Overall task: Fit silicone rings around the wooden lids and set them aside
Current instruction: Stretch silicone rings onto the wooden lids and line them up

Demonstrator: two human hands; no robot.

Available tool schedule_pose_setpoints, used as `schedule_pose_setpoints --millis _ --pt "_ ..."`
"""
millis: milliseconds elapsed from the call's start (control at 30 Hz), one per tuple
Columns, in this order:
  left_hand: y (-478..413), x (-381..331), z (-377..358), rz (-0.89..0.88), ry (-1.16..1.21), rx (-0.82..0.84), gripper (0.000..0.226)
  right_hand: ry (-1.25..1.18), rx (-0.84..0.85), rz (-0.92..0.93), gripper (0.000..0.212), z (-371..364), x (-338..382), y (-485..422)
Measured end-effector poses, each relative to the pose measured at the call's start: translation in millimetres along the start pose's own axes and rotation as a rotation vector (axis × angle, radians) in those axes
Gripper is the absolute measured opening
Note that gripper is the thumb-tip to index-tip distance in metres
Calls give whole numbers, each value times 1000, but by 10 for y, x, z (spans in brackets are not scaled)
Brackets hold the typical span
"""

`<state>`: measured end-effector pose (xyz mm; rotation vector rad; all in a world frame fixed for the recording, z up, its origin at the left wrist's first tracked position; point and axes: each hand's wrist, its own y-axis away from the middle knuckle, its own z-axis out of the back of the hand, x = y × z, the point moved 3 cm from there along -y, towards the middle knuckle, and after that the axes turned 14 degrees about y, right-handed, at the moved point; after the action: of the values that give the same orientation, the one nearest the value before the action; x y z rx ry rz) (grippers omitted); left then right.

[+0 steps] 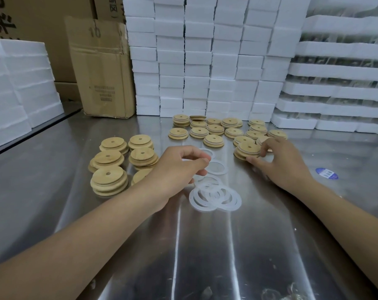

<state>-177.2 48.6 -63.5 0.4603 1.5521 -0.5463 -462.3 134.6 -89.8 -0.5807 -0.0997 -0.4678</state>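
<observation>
- Right hand point(279, 163): fingertips curl round the rim of a wooden lid point(247, 149), top of a short stack right of the worktop's point(205, 245) centre.
- Left hand point(179, 167): thumb and forefinger curled over the loose silicone rings point(215, 197) mid-worktop — can't tell if one's actually pinched.
- Looks like the pick-up step. Next move needs lid and ring brought together, ring stretched round the rim.

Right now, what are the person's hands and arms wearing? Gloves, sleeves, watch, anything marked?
Nothing worn that shows. The left hand and right hand are both ungloved, with no rings, tape or bandages in view. The left forearm and right forearm are uncovered to the frame edge: no sleeve cuffs, watch, wristband or markings.
</observation>
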Motion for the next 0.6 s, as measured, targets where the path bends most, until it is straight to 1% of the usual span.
schedule_pose_setpoints --millis 33,67,133,200,400,467,533,600 --pt "2 -1 1 -3 -3 -4 11 32 17 16 33 -11 14 3" --pt "2 -2 1 -7 -5 -6 11 96 68 28 40 -28 31 14" --pt "8 -8 -4 -9 -8 -6 11 205 199 43 65 -69 51 57" --pt "11 -12 -3 -11 -15 -8 11 220 250 54 75 -99 64 62" --pt "9 4 -3 -19 -37 -10 8 205 306 49 77 -82 88 62" --pt "-6 12 10 -28 -44 -13 9 195 304 56 75 -68 110 67" --pt "-26 11 19 -57 -80 -7 11 182 290 52 71 -50 121 69" --pt "-45 -12 36 -129 -170 2 14 168 281 49 69 -34 137 77"
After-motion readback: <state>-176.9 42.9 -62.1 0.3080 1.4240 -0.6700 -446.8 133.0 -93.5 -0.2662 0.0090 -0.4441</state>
